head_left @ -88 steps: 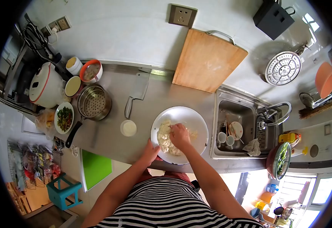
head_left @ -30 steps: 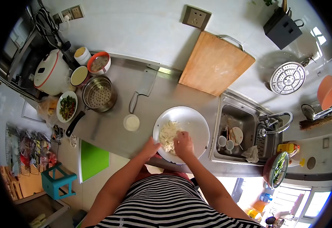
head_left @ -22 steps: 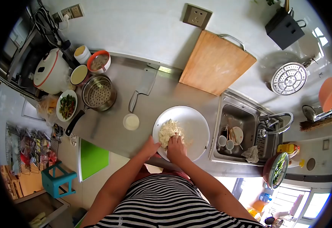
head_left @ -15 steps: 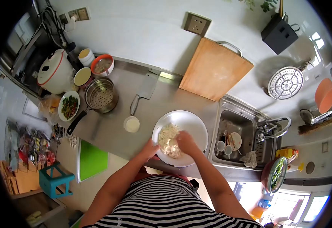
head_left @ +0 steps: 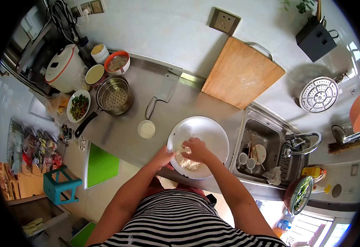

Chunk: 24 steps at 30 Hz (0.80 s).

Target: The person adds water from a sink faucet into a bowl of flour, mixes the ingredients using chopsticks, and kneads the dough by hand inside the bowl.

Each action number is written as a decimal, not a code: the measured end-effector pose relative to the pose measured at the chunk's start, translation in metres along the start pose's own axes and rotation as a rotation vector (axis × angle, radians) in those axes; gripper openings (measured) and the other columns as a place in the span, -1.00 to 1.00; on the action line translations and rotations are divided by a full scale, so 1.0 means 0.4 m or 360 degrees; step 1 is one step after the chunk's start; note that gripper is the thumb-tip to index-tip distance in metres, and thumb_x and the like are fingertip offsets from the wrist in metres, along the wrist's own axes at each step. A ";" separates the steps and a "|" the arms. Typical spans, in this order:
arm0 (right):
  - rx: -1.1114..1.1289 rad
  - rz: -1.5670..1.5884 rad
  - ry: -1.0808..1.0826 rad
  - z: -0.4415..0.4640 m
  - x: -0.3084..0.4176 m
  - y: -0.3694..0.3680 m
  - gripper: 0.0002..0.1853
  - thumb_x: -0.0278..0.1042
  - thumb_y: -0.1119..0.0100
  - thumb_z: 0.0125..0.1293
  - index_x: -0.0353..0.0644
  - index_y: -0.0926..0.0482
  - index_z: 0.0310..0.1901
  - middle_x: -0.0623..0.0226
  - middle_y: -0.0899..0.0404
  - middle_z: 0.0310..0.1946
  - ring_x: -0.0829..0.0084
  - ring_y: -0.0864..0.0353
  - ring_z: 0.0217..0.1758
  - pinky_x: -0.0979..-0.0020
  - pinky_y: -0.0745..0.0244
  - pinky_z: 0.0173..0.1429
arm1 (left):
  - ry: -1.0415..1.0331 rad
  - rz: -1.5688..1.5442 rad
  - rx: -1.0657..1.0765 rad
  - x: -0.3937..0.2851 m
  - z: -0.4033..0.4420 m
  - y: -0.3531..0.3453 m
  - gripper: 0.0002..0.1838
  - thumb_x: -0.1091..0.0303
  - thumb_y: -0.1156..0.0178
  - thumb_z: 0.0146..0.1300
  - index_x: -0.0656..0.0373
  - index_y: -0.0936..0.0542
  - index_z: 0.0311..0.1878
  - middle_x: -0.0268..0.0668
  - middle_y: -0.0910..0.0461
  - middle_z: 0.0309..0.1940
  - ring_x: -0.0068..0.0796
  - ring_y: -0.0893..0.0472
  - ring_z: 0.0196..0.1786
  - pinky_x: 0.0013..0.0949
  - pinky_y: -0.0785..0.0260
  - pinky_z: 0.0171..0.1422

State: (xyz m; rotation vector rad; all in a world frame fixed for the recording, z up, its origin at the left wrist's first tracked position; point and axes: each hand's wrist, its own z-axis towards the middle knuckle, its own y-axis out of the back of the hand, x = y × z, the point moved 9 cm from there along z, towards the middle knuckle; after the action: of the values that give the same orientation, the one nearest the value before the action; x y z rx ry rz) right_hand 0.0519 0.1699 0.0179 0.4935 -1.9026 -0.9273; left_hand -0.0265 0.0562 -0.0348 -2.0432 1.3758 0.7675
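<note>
A wide white basin point(head_left: 215, 138) stands near the counter's front edge with shaggy, floury dough point(head_left: 189, 164) in its near left part. My left hand point(head_left: 162, 157) is closed on the basin's left rim, with some fingers hidden below the edge. Inside the basin, my right hand point(head_left: 196, 150) has its fingers curled down over the dough, and the fingertips are partly hidden in it. A small cup of white contents point(head_left: 146, 129) stands left of the basin. Behind that cup lies a cleaver point(head_left: 166, 89).
Right of the basin is a sink point(head_left: 250, 136) holding cups and a dish. A cutting board point(head_left: 244, 74) leans on the wall. On the left stand a steamer pot point(head_left: 115, 95), a plate of vegetables point(head_left: 79, 106), bowls and a rice cooker point(head_left: 66, 68).
My right hand has shifted up and left over the dough, its fingers now covering the dough's upper part. My left hand stays at the rim. The whole view has shifted slightly.
</note>
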 end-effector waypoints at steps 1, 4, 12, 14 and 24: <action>-0.0078 -0.0095 0.0142 -0.031 0.019 0.020 -0.69 -0.04 -0.29 0.05 0.04 -0.56 -0.20 0.25 -0.44 -0.19 0.15 -0.40 0.01 0.03 -0.29 0.01 | 0.0002 -0.0007 0.0002 0.003 0.001 -0.002 -0.55 0.30 -0.06 0.30 0.23 -0.18 0.17 -0.08 -0.48 -0.09 -0.20 -0.63 -0.21 -0.25 -0.60 -0.46; -0.0159 -0.0345 0.0303 -0.121 0.033 0.020 -0.74 -0.09 -0.28 0.05 0.07 -0.56 -0.22 0.30 -0.38 -0.27 0.22 -0.38 -0.09 0.11 -0.26 -0.07 | 0.0030 -0.0042 -0.0049 0.015 0.012 0.005 -0.54 0.31 -0.06 0.30 0.22 -0.19 0.18 -0.09 -0.48 -0.08 -0.20 -0.63 -0.21 -0.26 -0.60 -0.46; -0.0229 -0.0650 0.0168 -0.072 -0.041 -0.064 -0.73 -0.17 -0.28 0.04 0.14 -0.55 -0.17 0.34 -0.39 -0.21 0.29 -0.37 0.00 0.14 -0.21 0.02 | 0.0024 0.0058 -0.0096 0.011 0.016 0.009 -0.53 0.30 -0.03 0.33 0.26 -0.18 0.22 -0.06 -0.51 -0.08 -0.24 -0.64 -0.25 -0.27 -0.57 -0.51; -0.0330 -0.0427 -0.0120 -0.039 -0.074 -0.032 -0.76 -0.23 -0.27 0.06 0.09 -0.56 -0.18 0.32 -0.41 -0.15 0.24 -0.39 0.03 0.12 -0.27 -0.01 | 0.0011 0.0076 -0.0110 -0.014 0.014 0.017 -0.53 0.28 -0.07 0.31 0.26 -0.21 0.20 -0.08 -0.51 -0.09 -0.26 -0.63 -0.23 -0.29 -0.56 -0.46; -0.0501 0.0402 -0.0175 0.110 -0.156 0.028 -0.75 -0.17 -0.21 0.17 -0.13 -0.63 -0.21 0.18 -0.60 -0.38 0.15 -0.60 -0.23 0.22 -0.49 -0.09 | -0.0654 0.0495 -0.0370 0.079 -0.001 0.023 -0.50 0.26 -0.08 0.30 0.35 -0.23 0.18 -0.06 -0.54 -0.12 -0.30 -0.64 -0.30 -0.33 -0.55 -0.43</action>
State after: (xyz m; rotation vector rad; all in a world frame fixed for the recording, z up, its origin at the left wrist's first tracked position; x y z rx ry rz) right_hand 0.0444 0.2359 -0.0212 0.0144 -1.8193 -1.0755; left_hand -0.0251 0.0333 -0.0586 -1.7145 1.4233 1.4515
